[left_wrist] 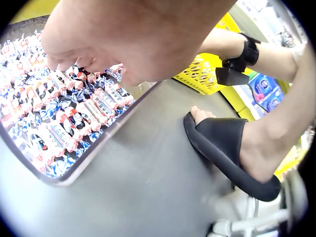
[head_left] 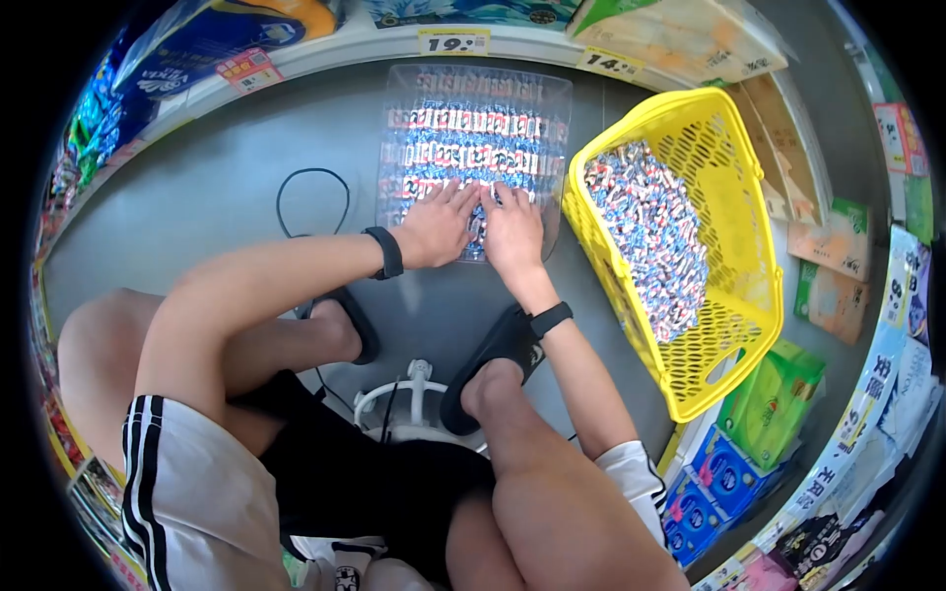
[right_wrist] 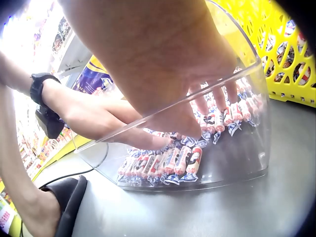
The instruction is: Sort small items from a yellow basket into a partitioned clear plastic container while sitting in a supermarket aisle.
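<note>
A clear plastic bin (right_wrist: 254, 153) stands on the floor, with wrapped candies (head_left: 468, 120) laid side by side in rows across it. Their wrappers are white and red with blue twisted ends. My left hand (head_left: 439, 227) reaches over the bin's near side, fingers stretched onto the nearest candies. Close beside it, my right hand (head_left: 514, 231) also reaches in, its fingertips touching the row. In the right wrist view, the right hand's fingers (right_wrist: 217, 98) point down among the candies, and a short row of candies (right_wrist: 163, 165) lies against the near wall.
Right of the bin, a yellow basket (head_left: 734, 197) leans tilted, holding a heap of loose candies (head_left: 645, 236). Shelves with price tags (head_left: 453, 42) and tissue packs (head_left: 774, 404) surround the floor. A cable loop (head_left: 313, 172) lies left. Slippered feet and a white stool base (head_left: 419, 394) are close by.
</note>
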`<state>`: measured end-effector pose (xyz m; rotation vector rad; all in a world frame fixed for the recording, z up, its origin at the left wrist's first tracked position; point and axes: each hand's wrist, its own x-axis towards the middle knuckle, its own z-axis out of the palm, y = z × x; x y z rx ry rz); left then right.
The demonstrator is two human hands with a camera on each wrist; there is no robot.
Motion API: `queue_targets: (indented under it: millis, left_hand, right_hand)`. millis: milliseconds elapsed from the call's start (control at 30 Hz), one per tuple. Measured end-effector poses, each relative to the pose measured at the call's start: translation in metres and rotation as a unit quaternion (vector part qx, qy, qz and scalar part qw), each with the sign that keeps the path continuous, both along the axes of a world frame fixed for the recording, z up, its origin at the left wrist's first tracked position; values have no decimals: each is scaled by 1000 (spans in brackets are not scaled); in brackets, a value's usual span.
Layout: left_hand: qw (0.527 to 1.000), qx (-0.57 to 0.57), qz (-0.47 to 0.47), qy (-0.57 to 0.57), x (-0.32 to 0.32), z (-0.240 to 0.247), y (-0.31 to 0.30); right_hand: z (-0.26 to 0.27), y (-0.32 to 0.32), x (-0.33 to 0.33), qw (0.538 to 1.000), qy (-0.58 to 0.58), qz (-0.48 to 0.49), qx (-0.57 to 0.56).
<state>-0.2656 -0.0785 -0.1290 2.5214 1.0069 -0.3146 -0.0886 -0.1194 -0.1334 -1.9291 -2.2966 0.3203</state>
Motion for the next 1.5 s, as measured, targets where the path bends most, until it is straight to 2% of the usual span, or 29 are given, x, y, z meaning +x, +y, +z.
queue_targets:
  millis: [633, 800, 1000, 1133, 1233, 1300, 1333, 1400, 1433, 1500]
  left_hand:
    - [999, 2, 39, -7, -5, -1, -6]
    - [998, 0, 52, -40, -7, -5, -10]
    - [998, 9, 49, -46, -5, 0, -8]
    - [994, 61, 33, -79, -3, 3, -8]
    - [991, 88, 38, -97, 7, 20, -3]
    - [993, 24, 63, -96, 15, 38, 3]
    - [993, 28, 58, -101, 18, 46, 6]
    - [984, 102, 17, -146, 22, 60, 11]
    - [970, 172, -29, -169, 23, 66, 14]
    - [959, 194, -55, -201, 26, 78, 16]
  right_hand:
    - [-5, 1, -1, 1000, 14, -14, -17]
    - [-2, 2, -2, 999, 11, -12, -39]
    - [3, 4, -3, 1000, 15, -15, -16]
    - [21, 3, 1, 999, 30, -15, 4]
    - [40, 7, 6, 999, 49, 1, -23]
    - [57, 10, 9, 995, 90, 20, -29]
    - [66, 11, 12, 996, 86, 16, -24]
    - [86, 10, 18, 994, 102, 39, -12]
    - [97, 10, 22, 993, 104, 32, -41]
    - [121, 6, 28, 992, 126, 18, -22]
